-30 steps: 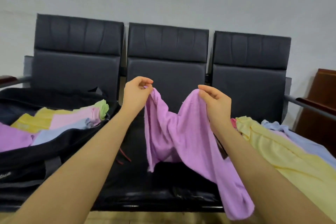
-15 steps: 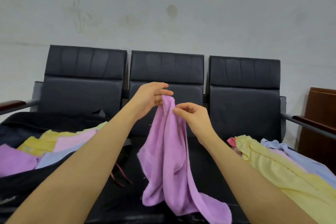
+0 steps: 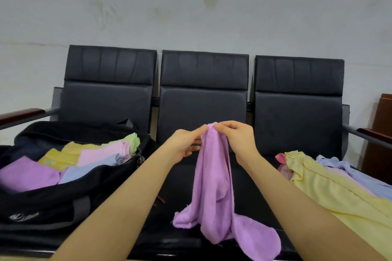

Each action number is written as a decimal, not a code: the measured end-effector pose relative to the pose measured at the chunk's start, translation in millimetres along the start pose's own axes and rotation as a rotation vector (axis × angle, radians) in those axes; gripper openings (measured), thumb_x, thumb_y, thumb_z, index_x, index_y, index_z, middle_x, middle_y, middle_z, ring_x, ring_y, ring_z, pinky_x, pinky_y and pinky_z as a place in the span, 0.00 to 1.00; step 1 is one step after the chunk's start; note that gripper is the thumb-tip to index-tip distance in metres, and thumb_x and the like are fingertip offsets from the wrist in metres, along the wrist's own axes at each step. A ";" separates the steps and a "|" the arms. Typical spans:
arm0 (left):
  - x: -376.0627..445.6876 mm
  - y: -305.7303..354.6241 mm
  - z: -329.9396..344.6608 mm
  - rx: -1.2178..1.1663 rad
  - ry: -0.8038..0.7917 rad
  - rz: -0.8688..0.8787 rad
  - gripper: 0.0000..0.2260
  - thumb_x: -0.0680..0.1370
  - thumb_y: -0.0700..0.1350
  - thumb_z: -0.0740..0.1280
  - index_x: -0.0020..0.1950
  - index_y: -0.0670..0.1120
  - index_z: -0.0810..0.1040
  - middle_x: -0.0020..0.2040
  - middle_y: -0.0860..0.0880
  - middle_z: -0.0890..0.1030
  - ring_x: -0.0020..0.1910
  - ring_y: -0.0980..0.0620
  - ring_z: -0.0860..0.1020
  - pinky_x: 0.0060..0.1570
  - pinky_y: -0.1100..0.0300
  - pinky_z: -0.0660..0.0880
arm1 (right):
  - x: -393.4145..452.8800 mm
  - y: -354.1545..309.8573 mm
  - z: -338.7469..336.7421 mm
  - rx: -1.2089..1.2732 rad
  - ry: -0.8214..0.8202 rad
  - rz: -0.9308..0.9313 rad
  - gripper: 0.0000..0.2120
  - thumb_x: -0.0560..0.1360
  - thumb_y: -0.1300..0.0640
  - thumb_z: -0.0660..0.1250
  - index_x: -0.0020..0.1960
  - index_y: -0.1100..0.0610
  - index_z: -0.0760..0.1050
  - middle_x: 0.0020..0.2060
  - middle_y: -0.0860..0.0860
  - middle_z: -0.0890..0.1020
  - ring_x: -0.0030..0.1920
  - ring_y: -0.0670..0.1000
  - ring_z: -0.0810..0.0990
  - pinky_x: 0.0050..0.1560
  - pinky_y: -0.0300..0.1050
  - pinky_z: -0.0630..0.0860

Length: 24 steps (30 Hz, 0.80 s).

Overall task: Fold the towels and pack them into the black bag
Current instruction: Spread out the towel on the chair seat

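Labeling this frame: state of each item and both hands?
purple towel: unfolded, hanging, lower end on seat
left hand: pinches towel's top
right hand: pinches towel's top
black bag: open, folded towels inside
towel pile: unfolded, on right seat

The bag (image 3: 53, 203) lies left on the bench (image 3: 203, 101), loose towels (image 3: 339, 193) right.
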<state>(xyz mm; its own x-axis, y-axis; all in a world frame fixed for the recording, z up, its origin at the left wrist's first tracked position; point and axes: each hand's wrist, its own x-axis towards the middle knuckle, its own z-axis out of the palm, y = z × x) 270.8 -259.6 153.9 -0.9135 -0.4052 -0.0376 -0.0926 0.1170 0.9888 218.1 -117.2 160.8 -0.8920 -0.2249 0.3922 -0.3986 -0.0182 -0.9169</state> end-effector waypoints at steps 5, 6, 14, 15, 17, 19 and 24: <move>9.6 2.3 1.8 -0.167 0.072 0.083 0.03 0.75 0.43 0.71 0.46 0.44 0.81 0.44 0.47 0.82 0.43 0.51 0.78 0.45 0.58 0.75 | 0.4 -1.1 -8.2 0.078 -0.011 0.059 0.03 0.74 0.58 0.71 0.45 0.56 0.83 0.43 0.50 0.84 0.49 0.48 0.81 0.53 0.40 0.74; 11.0 3.4 -0.1 -0.190 0.090 0.111 0.02 0.75 0.42 0.70 0.43 0.45 0.80 0.43 0.47 0.82 0.42 0.52 0.79 0.44 0.59 0.75 | 1.8 -1.4 -12.0 0.115 0.004 0.105 0.06 0.75 0.55 0.70 0.46 0.57 0.83 0.44 0.50 0.85 0.50 0.48 0.80 0.58 0.43 0.71; 15.8 30.7 -33.2 0.001 0.272 0.283 0.02 0.76 0.39 0.68 0.44 0.43 0.77 0.40 0.44 0.80 0.36 0.50 0.78 0.34 0.61 0.77 | 16.5 -11.8 -37.4 0.457 0.024 0.274 0.20 0.79 0.44 0.61 0.55 0.58 0.81 0.49 0.53 0.85 0.51 0.52 0.83 0.62 0.48 0.72; 16.3 34.4 -37.3 0.001 0.306 0.309 0.03 0.76 0.39 0.69 0.42 0.43 0.77 0.38 0.44 0.79 0.34 0.51 0.77 0.33 0.62 0.76 | 17.1 -16.1 -39.3 0.458 0.046 0.253 0.17 0.78 0.46 0.63 0.55 0.59 0.81 0.49 0.53 0.85 0.51 0.52 0.84 0.61 0.49 0.74; 15.4 41.7 -44.7 -0.056 0.359 0.344 0.05 0.76 0.38 0.69 0.40 0.44 0.78 0.37 0.46 0.79 0.33 0.52 0.76 0.33 0.65 0.76 | 17.4 -26.3 -43.0 0.460 0.100 0.214 0.12 0.76 0.52 0.67 0.54 0.59 0.81 0.47 0.53 0.86 0.49 0.53 0.84 0.60 0.50 0.76; 15.2 48.9 -51.3 -0.155 0.398 0.358 0.02 0.75 0.38 0.70 0.45 0.44 0.78 0.41 0.46 0.80 0.36 0.52 0.77 0.36 0.66 0.75 | 18.2 -37.7 -47.3 0.483 0.138 0.194 0.08 0.75 0.56 0.69 0.51 0.58 0.82 0.45 0.52 0.86 0.48 0.52 0.85 0.59 0.49 0.77; 16.2 74.3 -67.2 -0.261 0.401 0.395 0.14 0.74 0.34 0.69 0.59 0.42 0.78 0.54 0.43 0.80 0.42 0.52 0.79 0.41 0.65 0.74 | 25.5 -66.9 -58.4 0.519 0.206 0.123 0.09 0.77 0.51 0.66 0.49 0.54 0.81 0.50 0.49 0.84 0.53 0.48 0.82 0.61 0.47 0.72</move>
<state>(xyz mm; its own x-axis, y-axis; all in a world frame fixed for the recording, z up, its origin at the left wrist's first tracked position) 275.7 -318.5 236.5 -0.6342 -0.6916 0.3456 0.3688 0.1223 0.9214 209.6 -64.9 236.5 -0.9690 -0.0618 0.2392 -0.1790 -0.4915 -0.8523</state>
